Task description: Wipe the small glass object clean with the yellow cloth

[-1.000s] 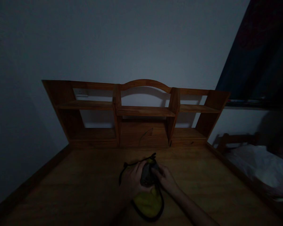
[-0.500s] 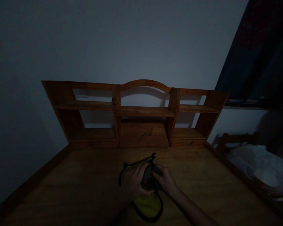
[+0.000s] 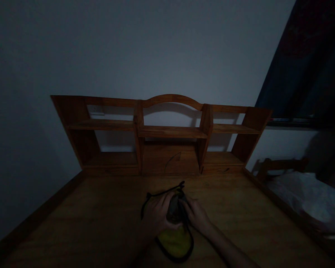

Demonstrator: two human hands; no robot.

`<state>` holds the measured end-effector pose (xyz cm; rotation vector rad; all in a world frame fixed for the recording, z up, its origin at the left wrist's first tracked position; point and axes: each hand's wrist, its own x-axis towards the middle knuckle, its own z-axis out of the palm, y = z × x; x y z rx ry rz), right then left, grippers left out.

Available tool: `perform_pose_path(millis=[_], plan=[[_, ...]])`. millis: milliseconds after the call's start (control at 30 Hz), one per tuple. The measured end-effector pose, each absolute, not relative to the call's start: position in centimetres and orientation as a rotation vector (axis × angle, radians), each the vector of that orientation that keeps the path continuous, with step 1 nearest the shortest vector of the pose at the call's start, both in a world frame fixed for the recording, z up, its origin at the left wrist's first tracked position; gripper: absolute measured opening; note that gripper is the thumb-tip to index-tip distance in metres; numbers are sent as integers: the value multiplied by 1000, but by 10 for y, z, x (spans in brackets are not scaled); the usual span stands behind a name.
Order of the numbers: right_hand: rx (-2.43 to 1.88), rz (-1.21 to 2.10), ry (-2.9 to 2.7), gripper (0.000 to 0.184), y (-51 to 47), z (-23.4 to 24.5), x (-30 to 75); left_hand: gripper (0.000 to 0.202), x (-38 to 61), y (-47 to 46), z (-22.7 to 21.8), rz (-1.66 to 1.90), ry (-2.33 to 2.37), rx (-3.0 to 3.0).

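Note:
On the desk lies a yellow, flat, cloth-like piece with black edging [image 3: 175, 242], its cord-like black edge reaching up toward the shelf. Over it, my left hand [image 3: 156, 216] curls around a dark grey rounded object [image 3: 173, 210], thumb below and fingers above. The object's kind is too dark to make out. My right hand [image 3: 195, 214] is closed at the object's right side, its fingertips pinching dark material along the edge. What exactly those fingertips hold is hidden in shadow.
A wooden shelf unit [image 3: 171, 132] stands at the back of the wooden desk [image 3: 100, 219], against a pale wall [image 3: 156, 48]. Raised edges run along both desk sides. To the right are a chair-like wooden frame [image 3: 284, 163], a whitish plastic-looking bundle [image 3: 304, 197] and a dark curtain [image 3: 304, 67].
My right fingers have shifted slightly down along the object's right edge, the hand turning a little. My left hand keeps its hold almost unmoved.

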<state>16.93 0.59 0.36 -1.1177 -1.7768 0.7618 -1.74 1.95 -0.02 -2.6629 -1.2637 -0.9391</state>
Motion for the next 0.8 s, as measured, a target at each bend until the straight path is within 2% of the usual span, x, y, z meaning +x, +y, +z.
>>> perform_pose_path(millis=[167, 333, 467, 800], plan=[[-1022, 1034, -1589, 28, 12, 0, 168, 90, -20, 21, -3, -972, -1256, -2650], [-997, 1097, -1554, 33, 12, 0, 167, 91, -20, 21, -2, -997, -1198, -2636], [-960, 1002, -1640, 35, 5, 4, 164, 89, -20, 19, 0, -965, -1179, -2643], [-1180, 713, -1775, 22, 2, 8, 169, 86, -17, 15, 4, -1035, -1261, -2715]])
